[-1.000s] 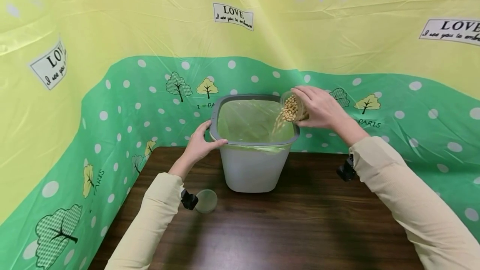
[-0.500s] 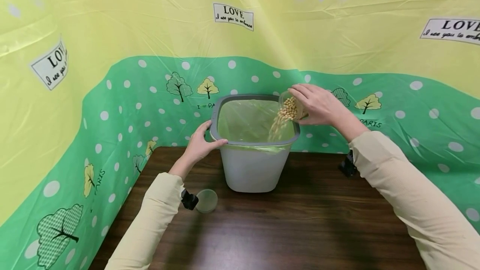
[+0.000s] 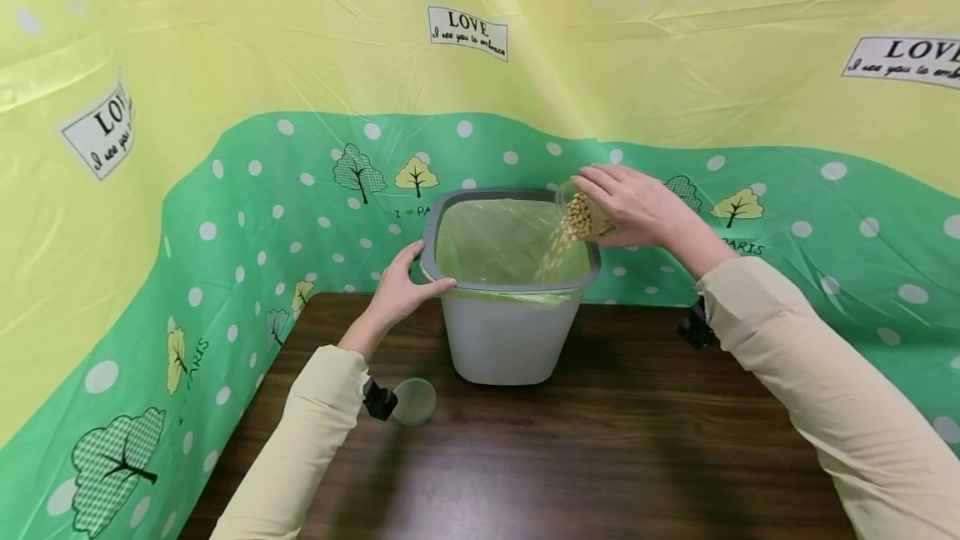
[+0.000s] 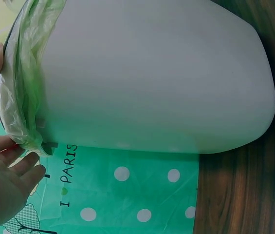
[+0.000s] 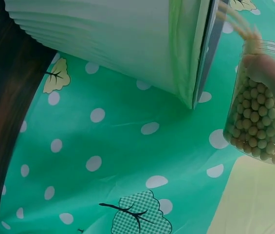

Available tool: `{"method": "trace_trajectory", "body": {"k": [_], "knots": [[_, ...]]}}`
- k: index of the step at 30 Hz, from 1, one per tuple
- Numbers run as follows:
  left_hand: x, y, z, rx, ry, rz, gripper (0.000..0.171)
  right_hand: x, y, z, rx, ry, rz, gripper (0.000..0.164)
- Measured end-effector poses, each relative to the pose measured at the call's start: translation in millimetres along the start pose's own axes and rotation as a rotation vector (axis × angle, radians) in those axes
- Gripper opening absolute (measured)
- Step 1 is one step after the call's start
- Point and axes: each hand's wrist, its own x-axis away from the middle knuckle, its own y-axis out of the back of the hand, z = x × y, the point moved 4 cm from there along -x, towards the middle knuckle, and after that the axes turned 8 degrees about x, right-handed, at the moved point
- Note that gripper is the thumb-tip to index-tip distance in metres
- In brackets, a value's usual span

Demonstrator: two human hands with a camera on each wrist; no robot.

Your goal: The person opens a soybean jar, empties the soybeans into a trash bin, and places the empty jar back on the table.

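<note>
A light-grey trash can (image 3: 504,340) with a dark-grey rim and a pale green bag (image 3: 491,240) lining it stands upright. My left hand (image 3: 397,290) holds the rim's near left corner, thumb along the front and fingers at the left side. At the right of the rim, my right hand (image 3: 637,205) grips a clear jar (image 5: 271,48), tilted with its mouth toward the bin. Soybeans (image 5: 256,114) still fill much of the jar, and a stream of beans (image 3: 553,255) falls into the bag. The bin's bottom is hidden from the head view.
A round clear lid (image 3: 414,402) lies flat on the dark wooden table (image 3: 540,465), left of the bin and near my left wrist. A green and yellow printed sheet (image 3: 337,65) hangs close behind and along the left side.
My right hand has risen slightly and tipped the jar a little further. Beans keep pouring, and the level in the jar looks lower. The left hand and bin have stayed put.
</note>
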Motion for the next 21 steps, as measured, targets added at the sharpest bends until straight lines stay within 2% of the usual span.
{"method": "trace_trajectory", "body": {"k": [7,21], "knots": [[0.4,0.0,0.6,0.013,0.004,0.000,0.092,-2.3,0.0,2.1,0.039,0.036,0.034,0.100],[-0.9,0.5,0.8,0.007,0.007,0.008,0.092,0.1,-6.4,4.1,0.076,0.044,0.107,0.095]]}}
